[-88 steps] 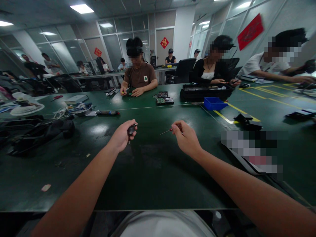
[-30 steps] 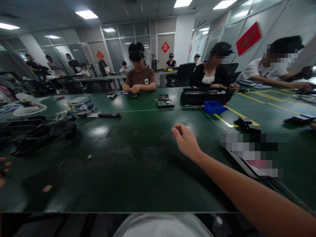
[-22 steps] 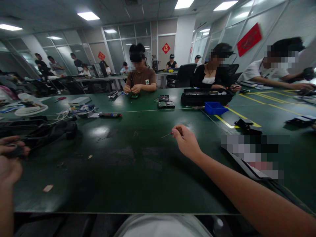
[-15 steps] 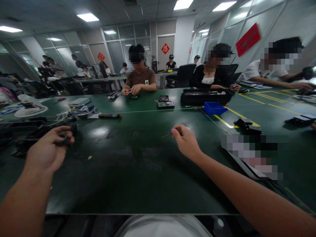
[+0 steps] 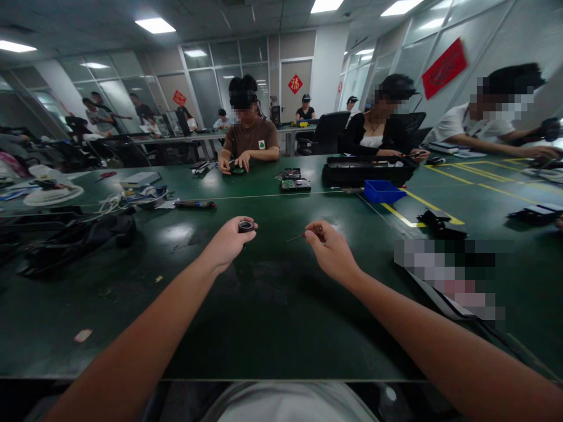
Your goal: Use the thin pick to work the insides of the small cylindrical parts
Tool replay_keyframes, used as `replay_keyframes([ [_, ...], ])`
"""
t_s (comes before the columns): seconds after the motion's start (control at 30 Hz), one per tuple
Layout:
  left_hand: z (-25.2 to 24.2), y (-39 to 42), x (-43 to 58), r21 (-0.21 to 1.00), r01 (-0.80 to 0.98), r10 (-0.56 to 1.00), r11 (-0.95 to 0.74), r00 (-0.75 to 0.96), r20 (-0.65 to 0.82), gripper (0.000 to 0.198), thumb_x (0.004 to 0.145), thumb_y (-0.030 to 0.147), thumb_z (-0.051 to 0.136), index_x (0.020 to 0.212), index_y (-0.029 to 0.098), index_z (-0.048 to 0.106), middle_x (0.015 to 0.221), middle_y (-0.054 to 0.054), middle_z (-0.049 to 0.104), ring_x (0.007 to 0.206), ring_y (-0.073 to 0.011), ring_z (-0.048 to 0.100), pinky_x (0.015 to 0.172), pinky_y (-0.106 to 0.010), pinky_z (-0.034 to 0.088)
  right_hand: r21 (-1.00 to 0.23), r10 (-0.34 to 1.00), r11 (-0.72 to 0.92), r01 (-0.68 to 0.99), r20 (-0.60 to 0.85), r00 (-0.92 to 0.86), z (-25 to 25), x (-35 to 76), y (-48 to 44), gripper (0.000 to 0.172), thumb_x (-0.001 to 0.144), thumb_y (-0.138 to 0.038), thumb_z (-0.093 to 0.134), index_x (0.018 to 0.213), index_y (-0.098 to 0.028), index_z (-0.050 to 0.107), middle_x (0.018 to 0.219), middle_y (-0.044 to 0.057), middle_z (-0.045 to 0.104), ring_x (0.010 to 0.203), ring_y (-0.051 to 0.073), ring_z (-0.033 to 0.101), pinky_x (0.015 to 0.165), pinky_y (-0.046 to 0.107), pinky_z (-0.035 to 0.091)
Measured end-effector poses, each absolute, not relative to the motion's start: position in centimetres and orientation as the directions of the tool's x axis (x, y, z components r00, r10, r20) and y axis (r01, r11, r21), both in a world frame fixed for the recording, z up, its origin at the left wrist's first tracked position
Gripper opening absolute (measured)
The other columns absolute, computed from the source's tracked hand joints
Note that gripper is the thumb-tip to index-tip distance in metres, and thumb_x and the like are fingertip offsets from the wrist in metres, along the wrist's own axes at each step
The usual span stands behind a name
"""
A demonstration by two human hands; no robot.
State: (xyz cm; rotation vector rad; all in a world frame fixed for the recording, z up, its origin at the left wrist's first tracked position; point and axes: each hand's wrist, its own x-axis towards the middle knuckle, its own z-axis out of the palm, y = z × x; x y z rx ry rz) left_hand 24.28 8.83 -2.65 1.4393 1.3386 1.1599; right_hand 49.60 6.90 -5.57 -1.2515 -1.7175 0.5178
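My left hand [image 5: 229,241] is closed around a small black round part [image 5: 246,226], ring-shaped with a hollow, dark middle, held above the table. To its right, my right hand [image 5: 326,243] grips a screwdriver [image 5: 295,238]; the thin shaft points left toward the other hand, and most of the handle is hidden by the fingers. The tip and the round part are apart. Both hands are over the green table [image 5: 246,328].
Black plastic housings [image 5: 83,237] lie at left, near a white fan grille [image 5: 53,196] and cables. Ahead are a pen-like tool [image 5: 194,204], a circuit board [image 5: 295,185], a blue tray [image 5: 383,191] and a long black casing [image 5: 368,172]. Co-workers sit across the table.
My left hand has moved right, from beside the black housings to the middle of the table, carrying the round part. My right hand with the screwdriver has hardly moved.
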Motion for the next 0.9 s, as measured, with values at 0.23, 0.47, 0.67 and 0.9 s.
replay_keyframes([
  [0.23,-5.1,8.8,28.5,0.946,0.250,0.971,-0.209,0.165,0.171,0.038,0.079,0.012,0.068,0.116,0.020,0.064,0.113,-0.007,0.069,0.103,-0.0195,0.064,0.099,-0.038,0.045,-0.749,0.896,0.389,0.537,0.442,-0.034,-4.8,49.5,6.7,0.026,0.094,-0.044,0.053,0.089,-0.021,0.065,0.075,0.003,0.068,0.072,0.020,0.064,0.067,0.034,0.045],
  [0.47,-7.5,8.4,28.6,0.832,0.445,0.944,-0.330,0.167,0.285,0.037,0.080,0.015,0.071,0.116,0.021,0.064,0.114,-0.005,0.068,0.105,-0.0212,0.063,0.097,-0.037,0.047,-0.786,0.827,0.500,0.363,0.558,0.070,-4.5,49.6,5.9,0.021,0.097,-0.040,0.051,0.097,-0.021,0.062,0.081,0.003,0.068,0.072,0.018,0.064,0.067,0.033,0.050],
  [0.67,-8.0,8.2,28.3,0.800,0.460,0.923,-0.385,0.207,0.325,0.035,0.081,0.016,0.070,0.115,0.022,0.066,0.116,-0.004,0.068,0.108,-0.0215,0.062,0.100,-0.037,0.045,-0.804,0.835,0.535,0.258,0.551,-0.015,-5.1,49.4,5.8,0.021,0.096,-0.040,0.054,0.104,-0.022,0.061,0.087,0.004,0.071,0.078,0.018,0.068,0.073,0.035,0.054],
  [0.9,-7.2,7.7,28.6,0.797,0.469,0.924,-0.381,0.210,0.319,0.038,0.080,0.016,0.072,0.117,0.022,0.067,0.121,-0.005,0.068,0.115,-0.0231,0.061,0.107,-0.040,0.042,-0.806,0.863,0.492,0.329,0.503,-0.058,-5.1,49.2,5.9,0.021,0.096,-0.040,0.052,0.103,-0.022,0.061,0.088,0.005,0.071,0.081,0.020,0.069,0.075,0.037,0.054],
])
